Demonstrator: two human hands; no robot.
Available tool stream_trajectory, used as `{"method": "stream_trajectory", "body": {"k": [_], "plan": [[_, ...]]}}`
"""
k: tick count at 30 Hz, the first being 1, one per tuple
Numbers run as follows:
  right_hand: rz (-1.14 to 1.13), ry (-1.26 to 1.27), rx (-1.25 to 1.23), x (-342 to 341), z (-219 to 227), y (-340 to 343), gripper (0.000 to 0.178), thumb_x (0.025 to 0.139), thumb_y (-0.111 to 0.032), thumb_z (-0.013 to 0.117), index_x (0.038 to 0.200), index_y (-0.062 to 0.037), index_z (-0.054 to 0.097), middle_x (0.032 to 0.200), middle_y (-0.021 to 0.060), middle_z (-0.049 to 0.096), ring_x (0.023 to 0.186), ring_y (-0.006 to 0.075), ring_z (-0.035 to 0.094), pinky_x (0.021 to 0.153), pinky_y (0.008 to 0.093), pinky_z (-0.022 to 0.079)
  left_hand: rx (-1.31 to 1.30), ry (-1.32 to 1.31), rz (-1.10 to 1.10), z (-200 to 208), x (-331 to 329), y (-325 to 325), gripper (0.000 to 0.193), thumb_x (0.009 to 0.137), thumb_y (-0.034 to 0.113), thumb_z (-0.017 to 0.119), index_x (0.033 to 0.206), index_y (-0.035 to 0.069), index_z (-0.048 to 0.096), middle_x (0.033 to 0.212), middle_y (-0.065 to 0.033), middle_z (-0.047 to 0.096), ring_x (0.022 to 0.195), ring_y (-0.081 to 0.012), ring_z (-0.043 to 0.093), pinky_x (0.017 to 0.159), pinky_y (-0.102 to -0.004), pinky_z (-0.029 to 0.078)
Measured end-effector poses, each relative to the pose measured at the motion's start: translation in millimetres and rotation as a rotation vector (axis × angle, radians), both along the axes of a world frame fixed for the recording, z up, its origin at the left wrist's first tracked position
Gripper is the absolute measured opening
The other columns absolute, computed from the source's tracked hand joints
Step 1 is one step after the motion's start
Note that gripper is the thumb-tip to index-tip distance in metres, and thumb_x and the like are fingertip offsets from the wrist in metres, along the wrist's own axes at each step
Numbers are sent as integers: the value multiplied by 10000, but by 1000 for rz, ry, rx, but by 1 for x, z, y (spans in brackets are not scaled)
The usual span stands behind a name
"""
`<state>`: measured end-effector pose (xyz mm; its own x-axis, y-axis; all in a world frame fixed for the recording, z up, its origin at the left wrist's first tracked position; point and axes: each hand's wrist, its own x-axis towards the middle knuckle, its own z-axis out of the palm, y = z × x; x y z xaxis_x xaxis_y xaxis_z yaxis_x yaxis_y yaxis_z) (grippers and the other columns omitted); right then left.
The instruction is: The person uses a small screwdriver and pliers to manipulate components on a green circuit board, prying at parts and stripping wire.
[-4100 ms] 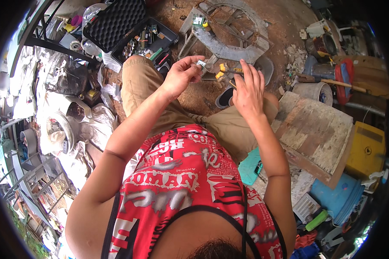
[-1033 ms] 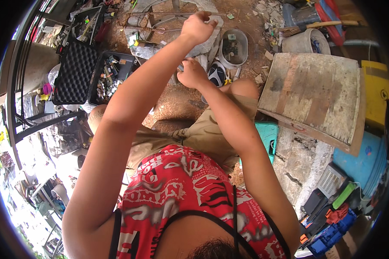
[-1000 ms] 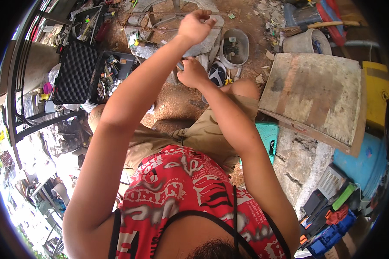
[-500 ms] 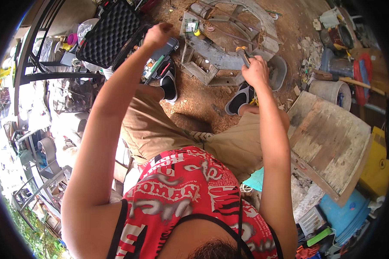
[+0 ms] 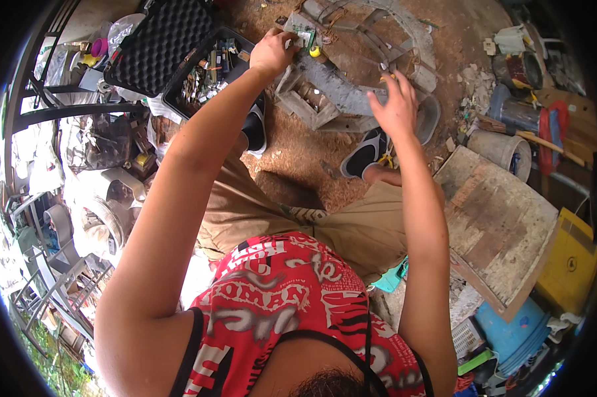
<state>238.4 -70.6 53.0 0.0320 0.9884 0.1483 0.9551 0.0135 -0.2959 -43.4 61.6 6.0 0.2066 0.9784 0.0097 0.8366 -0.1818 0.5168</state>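
Note:
A small green circuit board [image 5: 304,36] lies on the left part of a grey curved work frame [image 5: 341,89]. My left hand [image 5: 273,53] reaches to the board's left edge with bent fingers, apparently pinching it; the fingertips are partly hidden. Just right of the board is a yellow-ended tool [image 5: 316,51] on the frame. My right hand [image 5: 398,109] hovers over the frame's right side, fingers spread and nothing visible in them. Close beyond its fingertips is a small tool with orange-yellow parts [image 5: 386,77], its shape hard to make out.
At left, an open black case has a foam-lined lid [image 5: 159,49] and holds many small electronic parts [image 5: 209,74]. A grey basin [image 5: 431,119] sits by the frame's right side. A worn wooden board [image 5: 500,212], a bucket [image 5: 510,145] and a yellow box [image 5: 570,255] stand at right.
My left hand has moved right, from above the case to the circuit board. My right hand has let go of the orange-handled tool and spread its fingers. The view has shifted slightly.

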Motion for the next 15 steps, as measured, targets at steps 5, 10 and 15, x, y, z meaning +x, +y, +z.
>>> {"method": "stream_trajectory", "body": {"k": [5, 10, 15], "plan": [[115, 184, -71, -65, -10, 48, 529, 833, -305, 719, 1297, -99, 570, 1373, 128, 505, 1256, 340, 485, 1045, 416, 410, 90, -71, 44, 6, 6, -8, 253, 814, 302, 721, 1027, 166, 706, 1143, -98, 624, 1003, -306, 637, 860, -394, 517], [56, 244, -235, -84, -37, 75, 460, 849, -277, 710, 1234, -58, 585, 1312, 157, 549, 1224, 344, 511, 1008, 400, 433, 36, -217, 12, 3, -1, -14, 232, 803, 280, 744, 964, 119, 699, 959, -97, 693, 876, -296, 670, 790, -381, 525], [47, 334, -111, -82, -30, 78, 330, 913, -358, 644, 1055, -73, 559, 988, 136, 674, 923, 337, 661, 788, 451, 513, -96, -309, 84, 17, -2, -22, 248, 841, 295, 732, 1015, 120, 709, 902, -110, 718, 828, -247, 688, 778, -344, 527]]}}
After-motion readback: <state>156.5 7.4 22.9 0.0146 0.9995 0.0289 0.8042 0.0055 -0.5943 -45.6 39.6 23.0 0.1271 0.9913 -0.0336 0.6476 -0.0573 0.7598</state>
